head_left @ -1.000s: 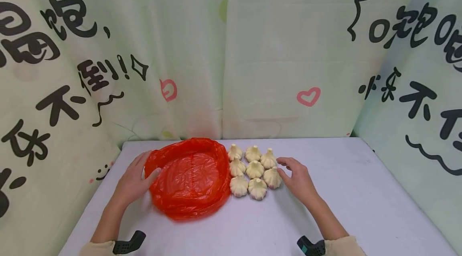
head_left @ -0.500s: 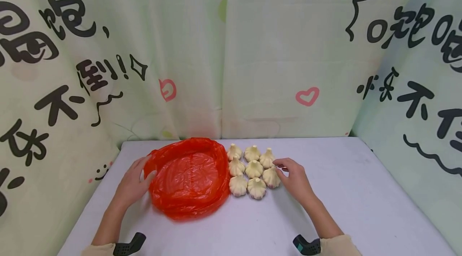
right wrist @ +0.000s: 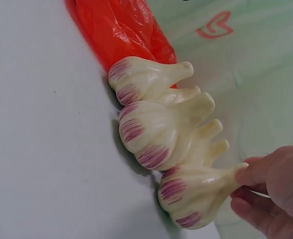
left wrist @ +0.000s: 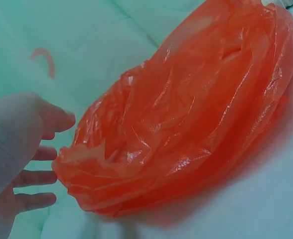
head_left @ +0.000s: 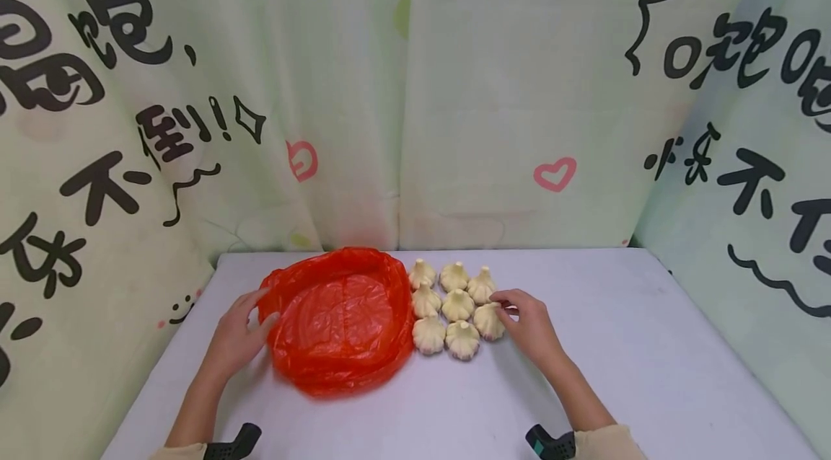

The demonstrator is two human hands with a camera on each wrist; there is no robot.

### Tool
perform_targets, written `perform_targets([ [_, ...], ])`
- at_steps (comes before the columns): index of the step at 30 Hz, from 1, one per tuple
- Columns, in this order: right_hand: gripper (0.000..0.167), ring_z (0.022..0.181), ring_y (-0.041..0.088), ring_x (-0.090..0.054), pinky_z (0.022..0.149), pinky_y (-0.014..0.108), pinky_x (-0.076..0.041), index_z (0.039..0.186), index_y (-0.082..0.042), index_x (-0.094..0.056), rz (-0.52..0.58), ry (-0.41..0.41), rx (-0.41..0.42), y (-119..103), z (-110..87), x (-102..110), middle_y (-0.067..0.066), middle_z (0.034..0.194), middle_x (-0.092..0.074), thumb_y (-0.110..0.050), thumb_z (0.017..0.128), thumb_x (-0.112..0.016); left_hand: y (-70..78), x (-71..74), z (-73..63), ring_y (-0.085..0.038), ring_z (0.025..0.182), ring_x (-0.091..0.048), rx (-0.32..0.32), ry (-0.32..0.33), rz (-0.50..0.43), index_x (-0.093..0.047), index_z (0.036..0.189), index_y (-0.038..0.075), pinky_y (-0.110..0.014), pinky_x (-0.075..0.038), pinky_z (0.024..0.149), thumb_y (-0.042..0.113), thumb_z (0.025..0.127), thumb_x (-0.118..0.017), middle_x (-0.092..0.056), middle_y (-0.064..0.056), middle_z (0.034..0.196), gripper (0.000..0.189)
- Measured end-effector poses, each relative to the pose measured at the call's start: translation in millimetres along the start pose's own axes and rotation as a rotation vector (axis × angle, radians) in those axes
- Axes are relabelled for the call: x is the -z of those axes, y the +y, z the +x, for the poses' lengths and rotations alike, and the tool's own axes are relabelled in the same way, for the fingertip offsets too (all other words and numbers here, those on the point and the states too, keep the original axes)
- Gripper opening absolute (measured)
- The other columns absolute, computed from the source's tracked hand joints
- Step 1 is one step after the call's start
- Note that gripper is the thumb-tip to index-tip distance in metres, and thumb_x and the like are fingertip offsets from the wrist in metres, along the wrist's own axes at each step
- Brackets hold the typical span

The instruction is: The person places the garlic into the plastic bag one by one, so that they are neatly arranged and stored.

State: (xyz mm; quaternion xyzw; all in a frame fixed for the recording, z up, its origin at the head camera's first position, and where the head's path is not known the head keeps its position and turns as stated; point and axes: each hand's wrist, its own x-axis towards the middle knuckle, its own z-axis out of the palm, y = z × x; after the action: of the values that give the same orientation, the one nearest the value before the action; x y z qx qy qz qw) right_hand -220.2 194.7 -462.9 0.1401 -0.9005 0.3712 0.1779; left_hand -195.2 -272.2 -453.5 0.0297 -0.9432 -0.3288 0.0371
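Note:
A red plastic bag [head_left: 340,377] stands wide open on the table, its rim rolled down. Beside its left edge is my left hand [head_left: 236,337], fingers spread. In the left wrist view the straight fingers [left wrist: 36,178] reach right up to the bag's rim [left wrist: 62,164]. Several pale garlic bulbs [head_left: 458,305] with purple streaks sit packed in rows against the bag's right side. My right hand [head_left: 532,326] pinches the stem of the near right garlic bulb [right wrist: 196,199] between thumb and fingers. That bulb sits upright beside its neighbours.
The white table [head_left: 649,359] extends right of the hands and in front of them. Printed curtains [head_left: 467,121] hang behind it and along both sides. A dark wrist device [head_left: 550,443] sits at each sleeve.
My right hand has come slightly left, and its fingers have closed round the garlic stem. My left hand has shifted a little down and left beside the bag. Bag and bulbs stay put.

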Motion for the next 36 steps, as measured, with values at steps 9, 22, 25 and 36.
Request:
perform_targets([
  [9,0.020,0.088,0.027,-0.069,0.075,0.035,-0.059,0.100,0.003,-0.069,0.035,-0.013,-0.036,7.7,-6.8,-3.9,0.013,0.096,-0.070,0.008,0.081,-0.068,-10.9,-4.9,-0.2,-0.040,0.124,-0.046,-0.030,0.062,-0.007,-0.044,0.141,0.006,-0.055,-0.051,0.093,0.025,0.093,-0.062,-0.043,-0.022,0.142,0.055],
  [22,0.016,0.086,0.028,-0.070,0.075,0.036,-0.059,0.096,0.001,-0.070,0.026,0.017,-0.027,7.8,-3.8,3.6,0.013,0.095,-0.070,0.006,0.081,-0.069,-7.6,-9.3,4.9,-0.041,0.123,-0.046,-0.048,0.080,-0.027,-0.044,0.140,0.006,-0.055,-0.052,0.092,0.019,0.090,-0.067,-0.039,-0.023,0.143,0.056],
  [25,0.016,0.086,0.028,-0.070,0.075,0.036,-0.059,0.096,0.001,-0.069,0.025,0.028,-0.019,6.3,-4.6,5.8,0.014,0.095,-0.070,0.007,0.081,-0.069,-7.9,-10.0,4.3,-0.042,0.125,-0.043,-0.035,0.079,-0.033,-0.044,0.140,0.006,-0.055,-0.051,0.093,0.019,0.089,-0.067,-0.035,-0.024,0.145,0.057],
  [36,0.018,0.091,0.026,-0.068,0.078,0.038,-0.058,0.101,-0.001,-0.068,0.026,0.071,-0.005,-11.5,2.4,21.3,0.012,0.097,-0.070,0.004,0.083,-0.070,-4.6,-11.7,10.2,-0.046,0.132,-0.034,0.073,0.039,-0.040,-0.033,0.147,0.006,-0.059,-0.048,0.094,0.028,0.089,-0.068,-0.025,-0.027,0.150,0.071],
])
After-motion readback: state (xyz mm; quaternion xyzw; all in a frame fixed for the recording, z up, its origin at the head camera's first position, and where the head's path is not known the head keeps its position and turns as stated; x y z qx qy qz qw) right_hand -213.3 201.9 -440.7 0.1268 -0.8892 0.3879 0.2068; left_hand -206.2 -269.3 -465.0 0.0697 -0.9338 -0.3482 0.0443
